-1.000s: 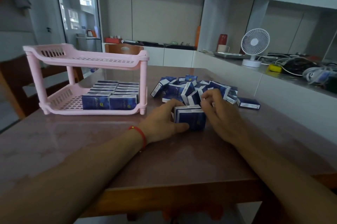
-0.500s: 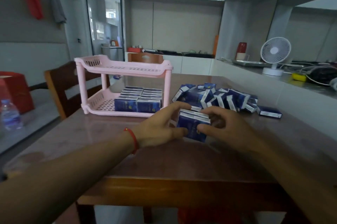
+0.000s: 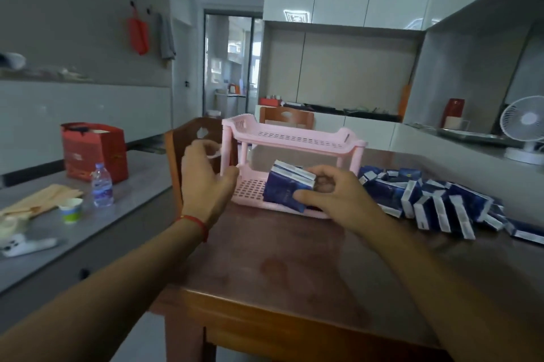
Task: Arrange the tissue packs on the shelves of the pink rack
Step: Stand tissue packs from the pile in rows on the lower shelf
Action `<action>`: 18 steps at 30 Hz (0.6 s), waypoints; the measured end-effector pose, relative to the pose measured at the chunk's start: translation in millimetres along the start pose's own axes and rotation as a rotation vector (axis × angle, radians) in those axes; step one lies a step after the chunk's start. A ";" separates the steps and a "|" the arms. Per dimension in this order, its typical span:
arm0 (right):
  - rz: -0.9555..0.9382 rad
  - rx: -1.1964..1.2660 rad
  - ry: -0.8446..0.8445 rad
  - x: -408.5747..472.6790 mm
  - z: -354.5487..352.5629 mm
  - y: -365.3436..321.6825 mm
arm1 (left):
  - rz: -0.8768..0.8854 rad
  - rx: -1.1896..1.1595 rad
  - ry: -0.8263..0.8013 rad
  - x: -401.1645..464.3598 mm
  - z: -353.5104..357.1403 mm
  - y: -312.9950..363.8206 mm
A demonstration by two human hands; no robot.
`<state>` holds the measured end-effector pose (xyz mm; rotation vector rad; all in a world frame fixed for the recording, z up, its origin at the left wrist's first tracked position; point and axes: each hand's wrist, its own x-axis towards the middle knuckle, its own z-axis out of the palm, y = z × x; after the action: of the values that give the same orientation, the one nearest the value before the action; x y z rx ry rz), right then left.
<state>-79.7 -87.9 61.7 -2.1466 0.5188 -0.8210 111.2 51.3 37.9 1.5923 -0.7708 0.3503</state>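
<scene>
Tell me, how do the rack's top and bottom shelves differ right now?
The top shelf of the pink rack looks bare, while the bottom shelf has a hand-held stack of blue tissue packs in front of it; any packs on it are hidden. The right hand grips that stack, the left hand hovers beside the rack's post. The top shelf's floor has narrow slots; the bottom's is a grid of holes. Both are pink plastic with raised rims.
</scene>
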 end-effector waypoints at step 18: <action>0.125 0.033 0.074 87.7 77.0 -7.8 | -0.200 -0.070 -0.392 12.8 10.6 -35.5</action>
<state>37.1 -95.2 63.1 -2.0379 0.6656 -0.8355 141.5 37.8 17.1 1.6757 -0.8989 -0.1388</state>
